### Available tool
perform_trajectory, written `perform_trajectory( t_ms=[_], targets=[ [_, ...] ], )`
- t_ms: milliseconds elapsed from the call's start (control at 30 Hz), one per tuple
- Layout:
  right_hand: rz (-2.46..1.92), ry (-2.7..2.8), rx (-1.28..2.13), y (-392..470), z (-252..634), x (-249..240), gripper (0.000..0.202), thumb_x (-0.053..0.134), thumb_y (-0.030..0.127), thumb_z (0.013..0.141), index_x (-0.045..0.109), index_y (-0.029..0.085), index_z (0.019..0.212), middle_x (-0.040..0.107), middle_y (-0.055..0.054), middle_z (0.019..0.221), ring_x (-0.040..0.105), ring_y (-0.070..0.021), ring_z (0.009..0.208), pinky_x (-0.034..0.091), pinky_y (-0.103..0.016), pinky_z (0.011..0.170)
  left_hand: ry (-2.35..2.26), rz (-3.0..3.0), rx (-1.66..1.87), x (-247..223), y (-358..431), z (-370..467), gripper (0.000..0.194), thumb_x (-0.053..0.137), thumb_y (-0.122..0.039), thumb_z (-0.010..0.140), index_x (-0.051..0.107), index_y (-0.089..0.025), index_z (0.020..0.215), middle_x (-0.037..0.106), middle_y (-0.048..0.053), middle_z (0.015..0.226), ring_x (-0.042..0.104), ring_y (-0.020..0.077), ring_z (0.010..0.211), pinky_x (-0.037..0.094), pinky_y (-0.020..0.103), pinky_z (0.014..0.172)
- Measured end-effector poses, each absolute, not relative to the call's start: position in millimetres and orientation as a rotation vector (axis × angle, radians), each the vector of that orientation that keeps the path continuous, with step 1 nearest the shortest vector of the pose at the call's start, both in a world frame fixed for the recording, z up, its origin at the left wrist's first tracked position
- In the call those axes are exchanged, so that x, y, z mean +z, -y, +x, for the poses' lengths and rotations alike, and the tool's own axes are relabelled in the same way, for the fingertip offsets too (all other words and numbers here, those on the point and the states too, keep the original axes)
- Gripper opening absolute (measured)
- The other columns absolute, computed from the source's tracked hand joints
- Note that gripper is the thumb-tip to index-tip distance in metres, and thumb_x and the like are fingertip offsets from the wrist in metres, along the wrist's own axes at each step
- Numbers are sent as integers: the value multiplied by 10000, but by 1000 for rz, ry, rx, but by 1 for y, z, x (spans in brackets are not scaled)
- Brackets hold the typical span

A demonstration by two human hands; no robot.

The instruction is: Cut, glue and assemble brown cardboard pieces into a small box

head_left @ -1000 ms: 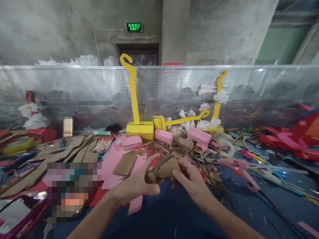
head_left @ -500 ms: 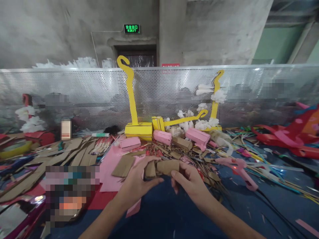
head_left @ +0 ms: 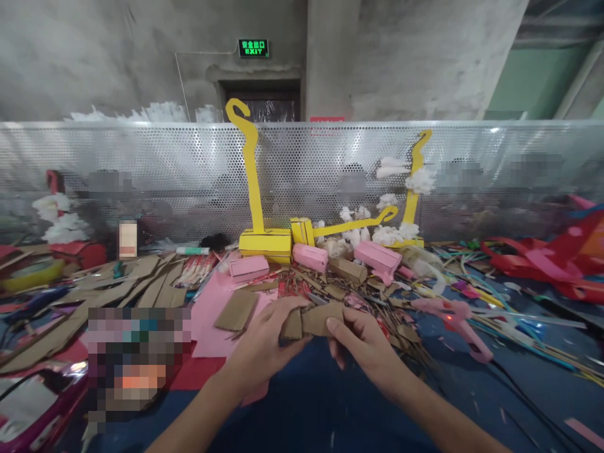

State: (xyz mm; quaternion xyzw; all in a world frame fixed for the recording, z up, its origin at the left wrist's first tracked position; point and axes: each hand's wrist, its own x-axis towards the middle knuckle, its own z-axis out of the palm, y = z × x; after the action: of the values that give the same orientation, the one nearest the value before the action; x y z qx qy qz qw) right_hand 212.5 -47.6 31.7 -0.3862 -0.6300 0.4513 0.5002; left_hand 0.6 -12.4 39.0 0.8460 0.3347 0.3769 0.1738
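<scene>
Low over the table's near middle, my left hand [head_left: 268, 330] and my right hand [head_left: 363, 336] hold a small piece of brown cardboard [head_left: 321, 319] between them. The piece is bent, with a crease near my left fingers. My right thumb presses on its near face. My left fingers close round its left end, partly hidden behind it. A flat cardboard piece [head_left: 237, 308] lies on pink sheets [head_left: 207, 333] just left of my left hand. Cardboard offcuts [head_left: 406, 340] are heaped beyond and right of my right hand.
A pink glue gun [head_left: 453, 318] lies at the right, its cord running towards me. Behind stand yellow hooked shapes on a box base [head_left: 265, 245], pink boxes [head_left: 249, 268] and a brown box [head_left: 348, 269]. Cardboard strips [head_left: 61, 321] cover the left. A perforated metal screen [head_left: 189, 163] closes the back.
The cardboard piece has shifted slightly within my fingers, its right part tilting upward. Both hands keep hold of it. The whole view has moved a little.
</scene>
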Motion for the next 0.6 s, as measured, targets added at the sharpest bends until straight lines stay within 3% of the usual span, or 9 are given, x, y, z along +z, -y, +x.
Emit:
perform_trajectory(
  t_ms=[600],
  targets=[
    [-965,1551,1201,51,206,31,492,567,624,920,567,182,703,566,28,542,477,-88,402,408,-218,432,-832,2595,988,37,9,-2,498,642,-155,888,455,-280,1333,627,77,1321,571,262,1226,419,386,1031]
  ],
)
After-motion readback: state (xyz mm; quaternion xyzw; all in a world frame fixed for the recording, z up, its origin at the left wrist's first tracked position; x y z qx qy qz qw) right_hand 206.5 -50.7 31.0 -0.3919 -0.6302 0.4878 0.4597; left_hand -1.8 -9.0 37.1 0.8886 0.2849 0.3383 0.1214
